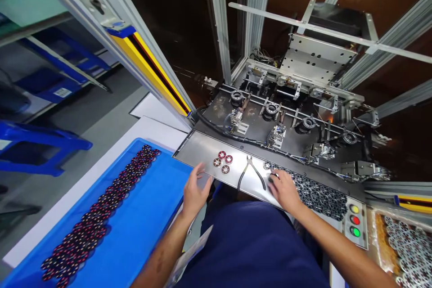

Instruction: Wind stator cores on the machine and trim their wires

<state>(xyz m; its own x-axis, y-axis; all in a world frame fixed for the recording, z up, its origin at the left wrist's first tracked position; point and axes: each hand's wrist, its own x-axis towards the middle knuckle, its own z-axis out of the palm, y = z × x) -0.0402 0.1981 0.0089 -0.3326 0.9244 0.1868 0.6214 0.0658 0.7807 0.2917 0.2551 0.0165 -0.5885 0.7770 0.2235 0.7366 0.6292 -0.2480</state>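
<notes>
My left hand (195, 189) rests at the near edge of a steel shelf (199, 148), fingers spread and holding nothing. Just beyond it lie several small red wound discs (223, 162). Black-handled pliers (250, 172) lie on the shelf between my hands. My right hand (283, 187) lies palm down on the left end of a heap of grey metal rings (317, 191), its fingers curled over them; whether it grips one is hidden.
A blue tray (141, 216) at the left holds a long row of dark red discs (101, 216). Behind the shelf stands a machine with several round fixtures (272, 110). Yellow, red and green buttons (354, 220) sit at the right, beside a bin of rings (408, 243).
</notes>
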